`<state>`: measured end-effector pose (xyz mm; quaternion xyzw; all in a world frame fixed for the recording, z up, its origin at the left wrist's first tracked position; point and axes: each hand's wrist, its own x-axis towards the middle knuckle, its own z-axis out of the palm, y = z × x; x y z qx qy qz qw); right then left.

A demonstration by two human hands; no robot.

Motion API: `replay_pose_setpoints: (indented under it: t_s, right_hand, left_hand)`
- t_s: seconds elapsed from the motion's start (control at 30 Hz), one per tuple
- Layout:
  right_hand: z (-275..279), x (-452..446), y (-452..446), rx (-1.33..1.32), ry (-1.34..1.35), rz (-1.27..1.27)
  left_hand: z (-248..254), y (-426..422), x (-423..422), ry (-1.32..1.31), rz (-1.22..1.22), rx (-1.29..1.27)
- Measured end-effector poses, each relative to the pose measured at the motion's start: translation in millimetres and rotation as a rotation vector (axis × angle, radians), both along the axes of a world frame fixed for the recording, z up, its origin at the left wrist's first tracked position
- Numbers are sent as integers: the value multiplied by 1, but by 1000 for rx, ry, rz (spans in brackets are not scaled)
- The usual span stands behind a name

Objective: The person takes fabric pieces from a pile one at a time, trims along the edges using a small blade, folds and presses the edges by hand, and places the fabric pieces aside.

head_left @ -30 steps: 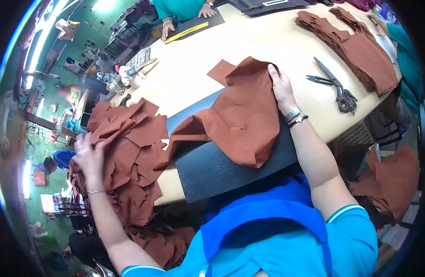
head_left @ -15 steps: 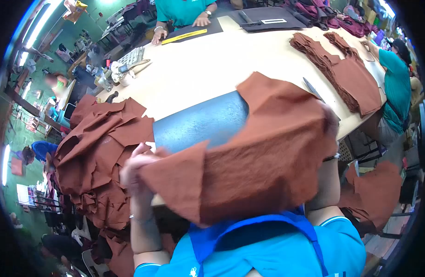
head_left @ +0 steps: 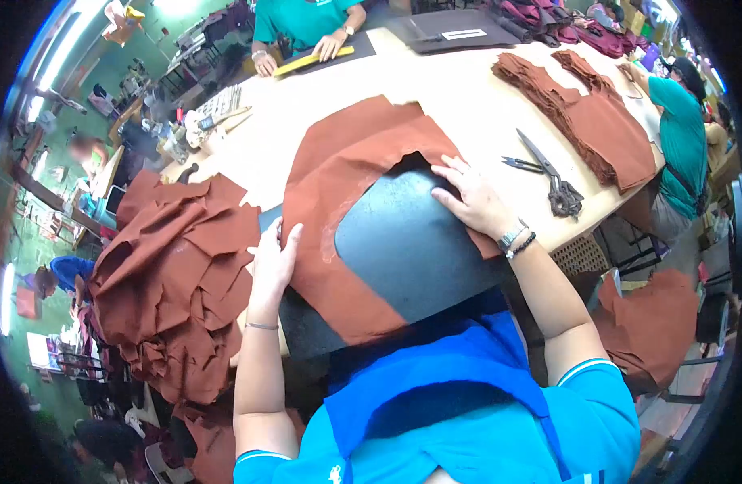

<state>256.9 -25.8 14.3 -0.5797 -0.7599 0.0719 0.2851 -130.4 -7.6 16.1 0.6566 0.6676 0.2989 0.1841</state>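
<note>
A reddish-brown leather piece [head_left: 326,181] with a large curved cut-out lies over a dark, shiny board [head_left: 411,250] at the table's near edge. My left hand [head_left: 272,262] rests at the leather's left edge, its thumb against the material and its fingers apart. On the other side, my right hand [head_left: 476,200] lies with spread fingers over the narrow right arm of the piece, partly covering it. The board shows through the curved opening between my hands. To the right of my right hand lie large dark shears [head_left: 552,173].
A tall heap of brown leather pieces [head_left: 177,266] stands at the left. Stacked brown pieces [head_left: 601,125] lie at the far right. Across the table, a person's hand touches a yellow ruler [head_left: 314,60]. Another person in a teal shirt [head_left: 681,129] is at the right.
The leather piece was held up, covering much of the board; now it lies spread over it. My hands have moved closer together and rest on it. The shears have come into full view.
</note>
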Motion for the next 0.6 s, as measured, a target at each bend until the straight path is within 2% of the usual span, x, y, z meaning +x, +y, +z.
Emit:
replay_pose_setpoints:
  t_s: [0.1, 0.2, 0.23, 0.27, 0.33, 0.37, 0.4, 0.43, 0.53, 0.57, 0.6]
  right_hand:
    - [-23, -3, -8, 82, -128, -26]
    - [-5, 8, -1, -34, 91, -21]
    - [0, 17, 7, 31, 187, -25]
    - [-2, 33, 13, 143, 103, -146]
    - [-35, 84, 26, 212, -295, -385]
    - [-60, 108, 28, 184, -510, -522]
    - [-49, 112, 25, -7, -478, -580]
    - [-55, 127, 25, 12, -476, -536]
    - [-47, 136, 18, 5, -434, -443]
    - [-53, 143, 21, 8, -528, -442]
    - [-59, 153, 22, 76, -482, -418]
  left_hand:
    - [15, -22, 9, 72, 33, -225]
    - [-43, -6, -25, -326, -167, -260]
    - [-28, -10, -15, -481, -163, -171]
    - [15, -29, 14, -768, 20, -163]
    - [10, -26, -1, -1734, -279, -529]
    - [11, -31, 2, -1840, -258, -655]
    - [13, -36, 8, -1942, -233, -784]
    - [8, -38, 13, -1924, -289, -820]
    - [-11, -41, 22, -1666, -130, -725]
    - [-13, -43, 28, -1606, -60, -732]
    - [-12, -46, 35, -1667, -55, -745]
